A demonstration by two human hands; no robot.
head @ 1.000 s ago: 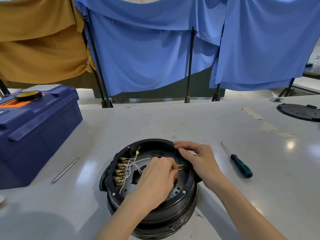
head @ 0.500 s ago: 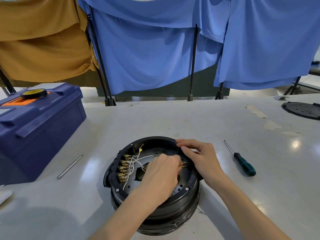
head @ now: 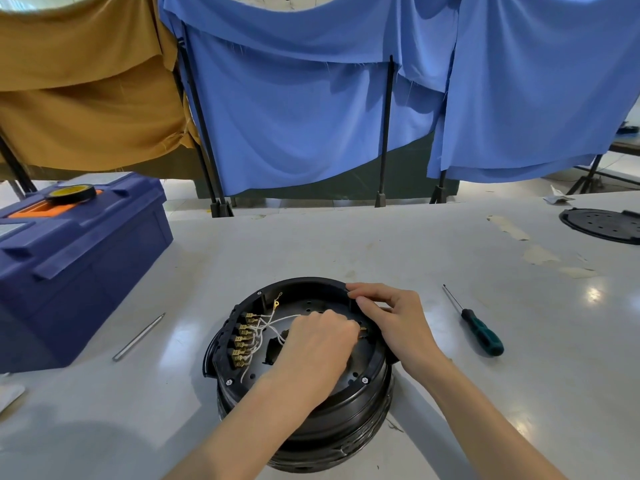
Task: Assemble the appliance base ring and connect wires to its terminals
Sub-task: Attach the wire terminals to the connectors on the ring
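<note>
The appliance base [head: 311, 424] is a round black unit standing near the front edge of the pale surface [head: 346, 244], its open side up. A black base ring [head: 304, 284] runs around its top rim, and two small screws show on the near rim. Inside, along the left wall, a row of brass terminals [head: 242, 341] holds thin white wires [head: 273, 322] that trail toward the middle; one loose wire ends in a yellow ring lug [head: 276, 302]. I cannot count the terminals exactly.

The left hand [head: 318, 344] is curled narrow over the middle of the base, fingertips pinched at a small brass connector [head: 363, 330]. The right hand [head: 394, 323] grips the ring's right rim, thumb and fingers closed on it.

Elsewhere on the surface lie one green-handled screwdriver [head: 479, 332], one thin metal rod [head: 138, 337], one blue toolbox [head: 76, 258] with one tape roll [head: 71, 194] on top, and one black perforated disc [head: 602, 225].
</note>
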